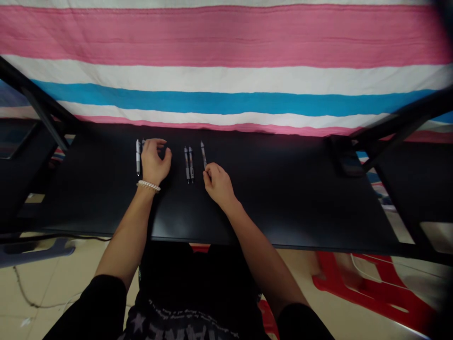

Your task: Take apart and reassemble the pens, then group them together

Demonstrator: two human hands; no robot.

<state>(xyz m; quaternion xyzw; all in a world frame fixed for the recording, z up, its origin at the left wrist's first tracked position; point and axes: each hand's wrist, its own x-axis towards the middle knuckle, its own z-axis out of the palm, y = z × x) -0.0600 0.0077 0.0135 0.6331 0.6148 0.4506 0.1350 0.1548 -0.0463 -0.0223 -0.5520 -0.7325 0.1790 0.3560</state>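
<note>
My right hand [218, 185] pinches the lower end of a dark, clear-barrelled pen [203, 152], whose tip end is hidden by the fingers. The pen points away from me on the black table. To its left, two similar pens, a left one [187, 165] and a right one [191, 165], lie side by side. My left hand [155, 161], with a pale coiled band on its wrist, rests further left, thumb apart from the curled fingers. A white pen [138, 158] lies just beside it. Another pen's end [143, 142] shows there, mostly covered by the hand.
The black table [283, 198] runs across the view, with a striped cloth [226, 80] hanging behind it. Dark metal frame bars [392, 125] slant at both sides. A dark flat object [345, 156] sits at the right. A red stool [375, 288] stands on the floor.
</note>
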